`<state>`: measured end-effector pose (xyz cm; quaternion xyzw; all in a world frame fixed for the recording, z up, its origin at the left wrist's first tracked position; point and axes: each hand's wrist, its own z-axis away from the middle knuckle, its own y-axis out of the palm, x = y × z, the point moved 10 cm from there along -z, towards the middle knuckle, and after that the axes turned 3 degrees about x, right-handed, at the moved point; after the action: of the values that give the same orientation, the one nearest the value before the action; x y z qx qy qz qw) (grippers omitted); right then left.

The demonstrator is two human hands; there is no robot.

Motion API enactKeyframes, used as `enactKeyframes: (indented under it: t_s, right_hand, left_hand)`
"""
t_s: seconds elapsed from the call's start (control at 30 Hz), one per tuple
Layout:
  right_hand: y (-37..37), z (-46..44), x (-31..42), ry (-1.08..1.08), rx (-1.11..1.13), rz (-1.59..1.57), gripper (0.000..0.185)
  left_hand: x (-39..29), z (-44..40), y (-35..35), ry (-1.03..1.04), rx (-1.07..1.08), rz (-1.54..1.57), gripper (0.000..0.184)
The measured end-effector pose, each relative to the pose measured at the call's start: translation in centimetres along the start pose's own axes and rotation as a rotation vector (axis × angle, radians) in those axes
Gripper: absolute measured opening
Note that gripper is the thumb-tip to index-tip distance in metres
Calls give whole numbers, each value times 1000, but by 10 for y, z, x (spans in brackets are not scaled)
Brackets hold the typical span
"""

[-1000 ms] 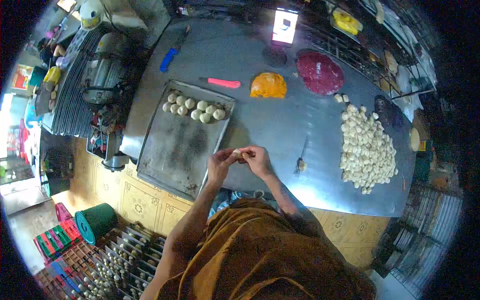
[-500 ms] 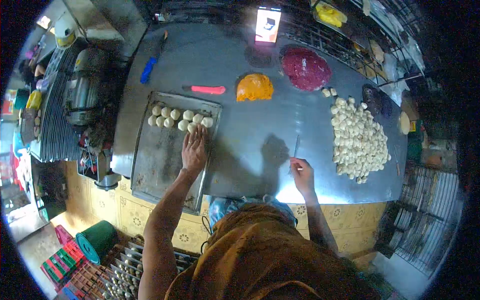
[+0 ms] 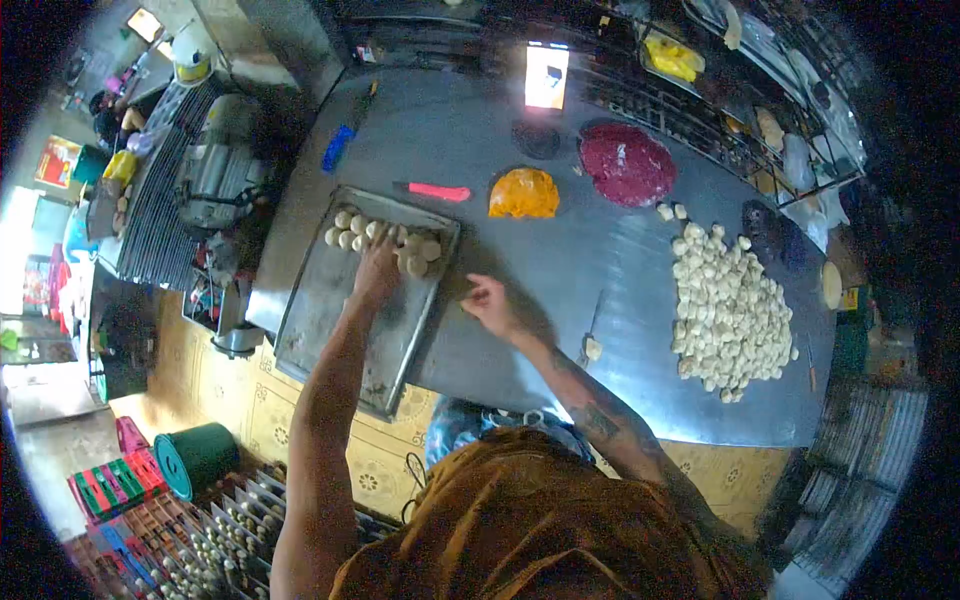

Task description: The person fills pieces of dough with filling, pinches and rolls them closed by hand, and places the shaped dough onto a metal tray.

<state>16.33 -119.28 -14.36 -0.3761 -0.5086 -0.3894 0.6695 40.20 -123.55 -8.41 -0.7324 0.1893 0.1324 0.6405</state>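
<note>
My left hand [image 3: 377, 272] reaches over a metal tray [image 3: 335, 310], fingers pointing down onto the round pale dough balls [image 3: 346, 240] at its far end. Its fingertips are partly blurred among the balls, and no ball is seen lifted. Right of them, several dough pieces [image 3: 417, 262] look flatter. My right hand [image 3: 492, 308] hangs just right of the tray, finger and thumb apart, with nothing clear between them. On the table, a small dough piece [image 3: 593, 348] lies at the near end of a thin, slim tool [image 3: 597, 315].
A large heap of dough pieces [image 3: 735, 310] covers the table's right side. Orange dough [image 3: 524, 193], a purple mass [image 3: 627, 165], a pink-handled knife [image 3: 440, 191] and a blue-handled tool [image 3: 338, 148] lie farther back. A lit phone [image 3: 546, 75] stands at the back edge.
My right hand has moved left from beside the slim tool to near the tray, leaving a dough piece there. My left hand has shifted left across the dough balls. The view has turned slightly.
</note>
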Motion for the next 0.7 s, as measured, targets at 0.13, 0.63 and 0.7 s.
enactKeyframes:
  t_s: [0.13,0.63,0.7]
  right_hand:
    - [56,-59,8,-140,-264,101,63]
    - [63,-85,60,25,-100,433,65]
    - [54,-77,85,-143,-268,504,43]
  left_hand:
    - [16,-19,31,86,211,-16,62]
    - [7,3,14,-1,36,154,54]
    - [-23,0,-17,-59,44,31,52]
